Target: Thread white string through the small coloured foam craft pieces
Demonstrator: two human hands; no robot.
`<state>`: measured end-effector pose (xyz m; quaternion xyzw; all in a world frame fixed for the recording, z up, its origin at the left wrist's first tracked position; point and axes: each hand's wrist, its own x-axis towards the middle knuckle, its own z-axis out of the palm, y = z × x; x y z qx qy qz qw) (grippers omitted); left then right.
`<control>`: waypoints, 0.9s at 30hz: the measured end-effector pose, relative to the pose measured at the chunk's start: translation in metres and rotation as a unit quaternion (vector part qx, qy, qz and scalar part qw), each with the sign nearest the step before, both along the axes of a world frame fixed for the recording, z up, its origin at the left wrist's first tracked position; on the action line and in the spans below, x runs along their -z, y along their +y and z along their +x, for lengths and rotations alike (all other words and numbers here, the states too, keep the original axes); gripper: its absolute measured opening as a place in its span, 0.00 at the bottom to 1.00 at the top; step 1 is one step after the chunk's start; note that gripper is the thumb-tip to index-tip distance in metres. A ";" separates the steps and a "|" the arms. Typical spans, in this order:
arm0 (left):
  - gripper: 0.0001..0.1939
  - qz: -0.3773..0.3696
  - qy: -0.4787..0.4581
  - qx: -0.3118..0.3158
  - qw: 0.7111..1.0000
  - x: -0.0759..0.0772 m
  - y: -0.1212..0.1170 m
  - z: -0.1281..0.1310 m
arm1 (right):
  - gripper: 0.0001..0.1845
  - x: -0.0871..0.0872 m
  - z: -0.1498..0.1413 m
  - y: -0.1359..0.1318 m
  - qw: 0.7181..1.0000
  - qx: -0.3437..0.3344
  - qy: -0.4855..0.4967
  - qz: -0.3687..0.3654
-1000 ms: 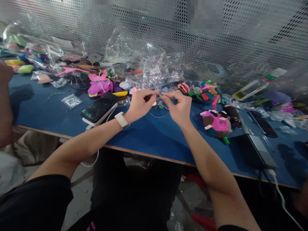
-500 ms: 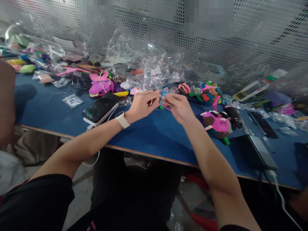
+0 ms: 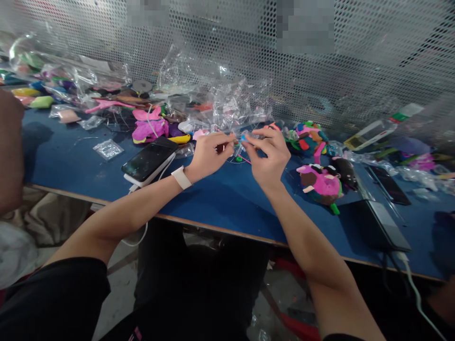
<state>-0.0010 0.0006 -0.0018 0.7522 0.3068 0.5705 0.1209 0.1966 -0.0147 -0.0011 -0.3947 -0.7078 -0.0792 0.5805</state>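
Observation:
Both my hands meet above the blue table (image 3: 220, 199), fingertips pinched together over one small coloured piece (image 3: 242, 138) with blue and green bits. My left hand (image 3: 209, 154), a pale watch on its wrist, pinches it from the left. From the right, my right hand (image 3: 266, 154) holds the same piece with thumb and forefinger. A thin clear thread or wire (image 3: 234, 161) hangs under the hands. The piece is too small to name exactly.
A phone on a white power bank (image 3: 148, 162) lies left of my hands. Crumpled clear plastic bags (image 3: 227, 104) and coloured clay shapes (image 3: 149, 128) crowd the back. A pink and brown clay figure (image 3: 320, 182) and another phone (image 3: 386, 225) lie right. Another person's arm (image 3: 9, 147) shows at far left.
My right hand has lifted slightly and its fingers have shifted on the small piece. The left hand stays pinched in nearly the same place.

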 end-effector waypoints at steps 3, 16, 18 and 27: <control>0.11 0.006 -0.001 -0.003 1.000 0.001 0.001 -0.001 | 0.08 -0.001 -0.002 -0.001 1.000 -0.020 0.004 -0.014; 0.12 -0.009 -0.008 -0.020 1.000 0.000 0.003 -0.002 | 0.24 -0.003 -0.007 0.007 0.931 -0.206 0.178 -0.242; 0.12 -0.016 -0.010 -0.016 1.000 0.001 0.003 -0.002 | 0.19 -0.004 -0.004 0.006 0.944 -0.201 0.144 -0.219; 0.13 -0.039 -0.024 0.002 0.999 0.000 0.002 -0.002 | 0.04 -0.004 0.007 0.002 0.996 -0.078 -0.040 -0.028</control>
